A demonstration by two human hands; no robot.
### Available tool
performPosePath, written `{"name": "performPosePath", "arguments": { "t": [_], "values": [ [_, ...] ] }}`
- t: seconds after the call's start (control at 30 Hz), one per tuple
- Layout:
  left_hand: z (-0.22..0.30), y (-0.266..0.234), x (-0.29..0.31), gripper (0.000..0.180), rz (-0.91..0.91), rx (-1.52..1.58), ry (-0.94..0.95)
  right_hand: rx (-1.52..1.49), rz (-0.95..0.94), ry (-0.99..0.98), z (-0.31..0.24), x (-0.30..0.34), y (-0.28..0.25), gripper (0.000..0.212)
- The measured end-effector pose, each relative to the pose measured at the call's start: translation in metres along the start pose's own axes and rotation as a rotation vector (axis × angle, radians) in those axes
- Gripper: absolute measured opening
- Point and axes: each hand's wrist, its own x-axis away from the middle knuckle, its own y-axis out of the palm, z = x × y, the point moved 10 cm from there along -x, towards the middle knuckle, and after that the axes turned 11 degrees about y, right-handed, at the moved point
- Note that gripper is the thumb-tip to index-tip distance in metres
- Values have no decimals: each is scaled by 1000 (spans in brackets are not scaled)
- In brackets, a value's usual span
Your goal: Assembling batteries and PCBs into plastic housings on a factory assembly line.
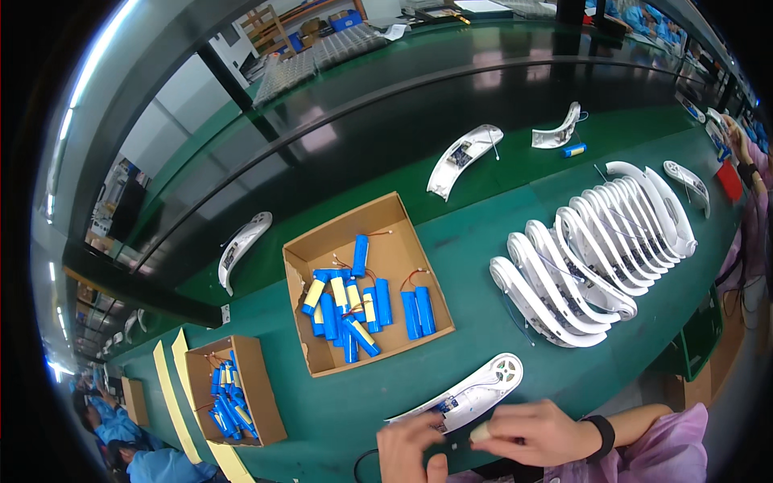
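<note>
A white curved plastic housing (475,394) lies on the green bench in front of me, its inner side up. It shows a round spoked end, a small blue circuit board and thin wires. My left hand (408,447) is over its left end, fingers loosely bent and thumb apart, with nothing visible in it. Just below the housing, my right hand (538,435) pinches a small pale yellowish piece (481,433), whose kind I cannot make out. A dark band circles my right wrist. A black cable (364,460) curves beside my left hand.
A cardboard box (322,372) of blue battery packs stands ahead; a smaller such box (270,402) is left, beside long yellow strips (173,394). At right stands a row of white housings (592,249). More housings (463,161) lie on the far dark-green strip. Another person's hand (733,133) shows far right.
</note>
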Motion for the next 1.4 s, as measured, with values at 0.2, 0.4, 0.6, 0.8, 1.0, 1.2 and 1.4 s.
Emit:
{"name": "performPosePath", "arguments": {
  "t": [0.2,0.4,0.6,0.8,1.0,1.2,1.4],
  "values": [
    [-45,18,-3,37,-172,-277,-251,24,-19,378,48,-15,0,15],
    [-42,23,3,26,-228,-71,-340,38,4,388,52,-26,-4,12],
    [-45,21,-2,24,-241,-55,-392,1,-50,458,59,-28,-1,18],
    [-43,31,-10,22,-365,-73,-437,-104,-103,477,63,-38,-6,22],
    [-39,35,-22,20,-332,-101,-480,-115,-180,487,68,-41,-1,24],
    [-43,49,-34,25,-457,-31,-555,-146,-197,513,66,-38,-1,20],
    [-57,66,-27,26,-547,-113,-568,12,-210,319,61,-26,2,16]
  ]
}}
